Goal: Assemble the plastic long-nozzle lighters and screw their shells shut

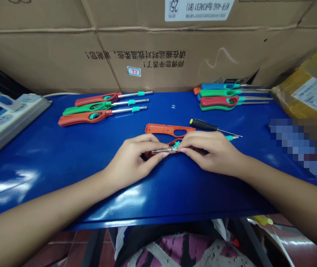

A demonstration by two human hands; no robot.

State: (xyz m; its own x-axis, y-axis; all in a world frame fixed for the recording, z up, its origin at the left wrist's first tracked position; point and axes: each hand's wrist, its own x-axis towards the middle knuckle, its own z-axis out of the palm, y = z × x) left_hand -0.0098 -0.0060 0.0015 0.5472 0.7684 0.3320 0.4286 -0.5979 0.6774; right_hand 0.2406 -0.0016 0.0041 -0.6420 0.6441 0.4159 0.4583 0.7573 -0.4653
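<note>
My left hand [133, 157] pinches one end of a small clear lighter fuel tank [160, 151] between thumb and fingers. At the tank's other end, the thumb and fingertips of my right hand [215, 150] close on its valve end. Beneath both hands lies an opened lighter with a turquoise trigger [176, 144], mostly hidden; its turquoise-collared nozzle [232, 138] shows beyond my right hand. Just behind it rests a loose orange handle shell [158, 129]. A black screwdriver with a yellow end [203, 124] lies beside the shell, its shaft pointing right.
Three lighters, including a green one [87, 108], lie at the back left. Several more, with a red one [216, 101] among them, are stacked at the back right. A large cardboard box [153, 44] walls off the blue table [72, 155]; a power strip [16, 118] stands left.
</note>
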